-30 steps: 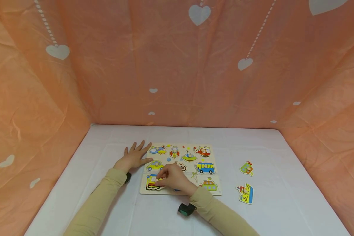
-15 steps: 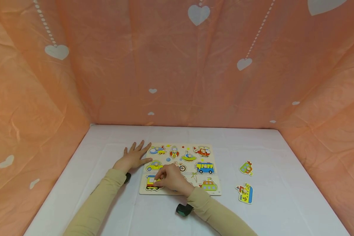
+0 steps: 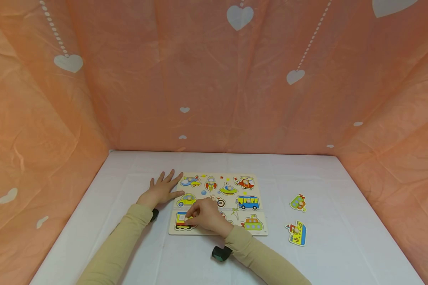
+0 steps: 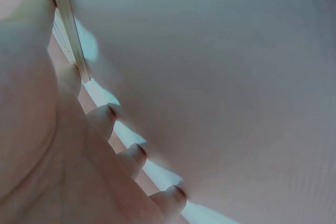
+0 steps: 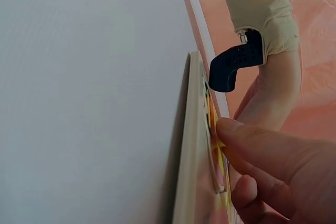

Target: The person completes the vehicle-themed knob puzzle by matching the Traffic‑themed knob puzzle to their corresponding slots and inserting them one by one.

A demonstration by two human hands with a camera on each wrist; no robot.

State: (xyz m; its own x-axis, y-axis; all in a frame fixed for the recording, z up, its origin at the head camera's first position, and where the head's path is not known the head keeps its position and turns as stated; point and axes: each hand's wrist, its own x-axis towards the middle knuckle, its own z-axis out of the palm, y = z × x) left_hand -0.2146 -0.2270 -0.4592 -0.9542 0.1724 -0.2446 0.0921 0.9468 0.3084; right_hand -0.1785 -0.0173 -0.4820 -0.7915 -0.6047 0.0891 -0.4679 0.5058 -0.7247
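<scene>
A wooden knob puzzle board (image 3: 249,211) with vehicle pictures lies on the white table. My right hand (image 3: 207,215) pinches the knob of the train piece (image 3: 180,222) at the board's near left corner. In the right wrist view, the thumb and fingertips touch the colourful train piece (image 5: 214,153), which appears slightly tilted against the board (image 5: 189,145). My left hand (image 3: 159,193) rests spread at the board's left edge, thumb and index fingertip touching it. The left wrist view shows these straight fingers beside the board's side (image 4: 71,24). My right hand hides part of the lower row.
Right of the board lie two loose knobbed pieces: a ship (image 3: 297,233) and a green spotted submarine-like piece (image 3: 298,203). Knobbed pieces such as the bus (image 3: 247,202) and helicopter (image 3: 245,183) sit in the board. An orange heart-patterned curtain (image 3: 214,87) surrounds the table.
My right hand has shifted slightly left with the train piece, which now lies closer over its place on the board. The left hand has stayed put.
</scene>
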